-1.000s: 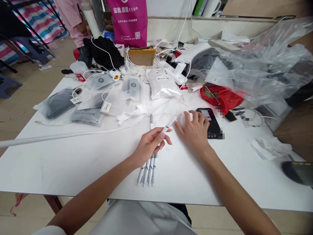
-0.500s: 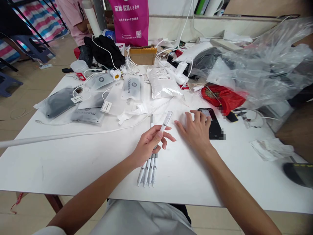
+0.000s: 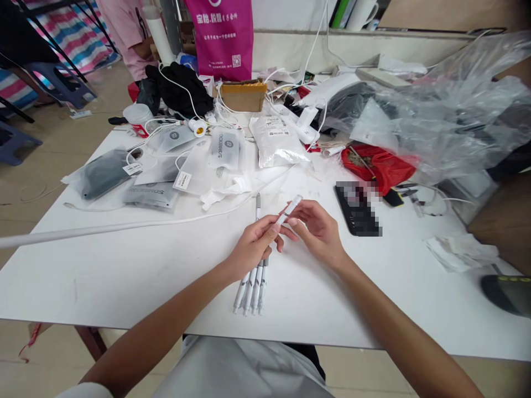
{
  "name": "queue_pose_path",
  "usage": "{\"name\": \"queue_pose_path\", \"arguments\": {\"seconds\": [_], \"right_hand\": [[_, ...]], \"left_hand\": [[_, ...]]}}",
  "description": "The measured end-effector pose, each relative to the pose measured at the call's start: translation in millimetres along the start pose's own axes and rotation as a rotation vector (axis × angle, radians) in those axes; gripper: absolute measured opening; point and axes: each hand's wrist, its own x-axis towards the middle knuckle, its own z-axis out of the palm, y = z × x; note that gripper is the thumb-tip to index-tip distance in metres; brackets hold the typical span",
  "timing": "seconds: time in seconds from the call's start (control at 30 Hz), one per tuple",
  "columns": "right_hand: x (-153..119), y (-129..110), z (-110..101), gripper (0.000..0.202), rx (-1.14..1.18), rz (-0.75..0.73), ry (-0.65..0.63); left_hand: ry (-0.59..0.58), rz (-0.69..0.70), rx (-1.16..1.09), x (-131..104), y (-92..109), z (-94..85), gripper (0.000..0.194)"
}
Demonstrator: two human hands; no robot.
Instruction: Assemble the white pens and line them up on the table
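Note:
My left hand (image 3: pixel 253 243) is closed on a white pen (image 3: pixel 286 213), pinched between thumb and fingers, its clear end tilted up to the right. Close to that upper end is my right hand (image 3: pixel 317 229), fingers curved behind the pen and thumb apart from them on the near side. Whether it touches the pen I cannot tell. Below my left hand, several white pens (image 3: pixel 254 287) with grey grips lie side by side on the white table (image 3: pixel 145 276). One grey pen tip (image 3: pixel 258 202) shows beyond the hand, which hides the pens' middle.
Right of my hands lies a black phone (image 3: pixel 352 213), partly pixelated. Farther back are packaged pouches (image 3: pixel 226 149), a white parcel (image 3: pixel 277 141), a red bag (image 3: pixel 379 166) and clear plastic (image 3: pixel 452 116). A white cable (image 3: pixel 166 225) crosses the left side. A person in pink (image 3: pixel 124 33) is behind.
My right hand has left the phone and moved left to the pen's upper end. The pen in my left hand now leans further to the right.

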Motion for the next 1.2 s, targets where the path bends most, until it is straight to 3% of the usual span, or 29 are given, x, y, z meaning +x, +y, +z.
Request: {"name": "queue_pose_path", "arguments": {"seconds": [0.1, 0.27, 0.4, 0.7, 1.2], "right_hand": [[0.1, -1.1, 4.0, 0.017, 0.019, -0.016, 0.013], [0.1, -5.3, 2.7, 0.024, 0.067, -0.021, 0.020], [0.1, -14.9, 3.2, 0.017, 0.113, -0.050, 0.081], [-0.4, -23.9, 3.6, 0.064, 0.128, -0.087, 0.077], [-0.8, -24.0, 4.7, 0.053, 0.115, -0.120, 0.080]], "left_hand": [[-0.032, -0.026, 0.011, 0.0, -2.3, 0.6, 0.049], [-0.059, -0.033, 0.013, -0.4, -5.9, 1.6, 0.045], [-0.090, -0.033, -0.008, -0.9, -6.1, 2.1, 0.047], [-0.064, -0.071, -0.036, -1.7, -3.1, 3.7, 0.045], [-0.084, -0.056, -0.012, -2.3, -2.5, 2.8, 0.042]]}}
